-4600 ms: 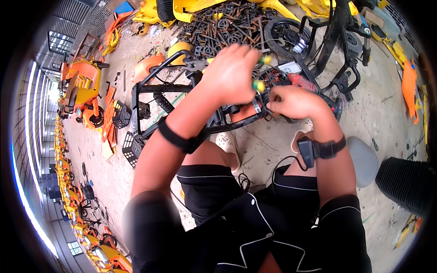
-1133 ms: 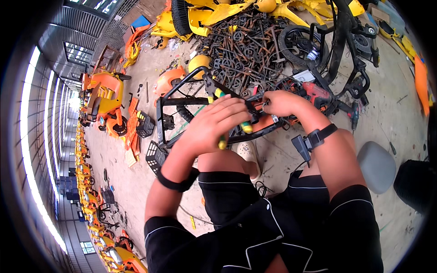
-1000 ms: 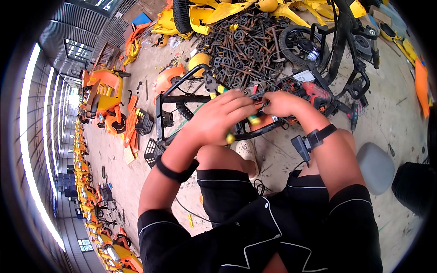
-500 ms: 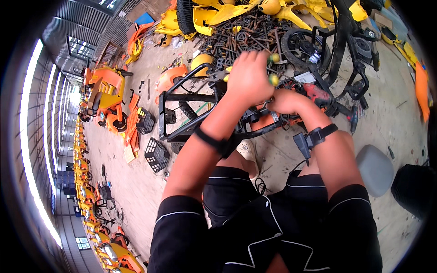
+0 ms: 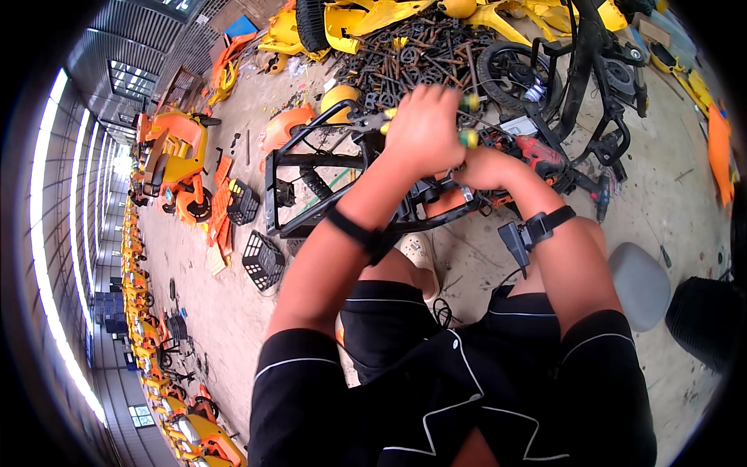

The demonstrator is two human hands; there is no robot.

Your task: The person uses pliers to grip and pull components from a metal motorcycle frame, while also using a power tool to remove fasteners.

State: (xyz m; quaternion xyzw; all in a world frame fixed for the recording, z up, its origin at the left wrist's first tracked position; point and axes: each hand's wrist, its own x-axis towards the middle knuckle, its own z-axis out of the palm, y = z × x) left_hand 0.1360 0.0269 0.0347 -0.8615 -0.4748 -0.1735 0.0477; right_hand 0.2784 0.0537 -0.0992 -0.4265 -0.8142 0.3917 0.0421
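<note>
My left hand (image 5: 425,131) is closed in a fist around pliers with yellow-green handles (image 5: 469,139). Their metal jaws point left, over a black tubular vehicle frame (image 5: 354,161). Just below and to the right, my right hand (image 5: 486,169) is curled closed at the middle of that frame, near some wires. Its fingertips and whatever they pinch are hidden. Beside the right hand, a red and black power drill (image 5: 541,158) lies over the frame's right part, its chuck end toward the lower right.
Rusty metal parts (image 5: 424,58) lie heaped beyond the frame, with yellow body panels (image 5: 381,27) behind. Black plastic baskets (image 5: 263,261) stand on the left. At right are a grey seat-like pad (image 5: 640,286) and an upright black frame with wheel (image 5: 580,93). Orange-yellow vehicles (image 5: 175,152) line the far left.
The whole view has shifted slightly, and the frame appears a little further left. My left fist stays on the pliers with a slight movement; the right hand keeps its place.
</note>
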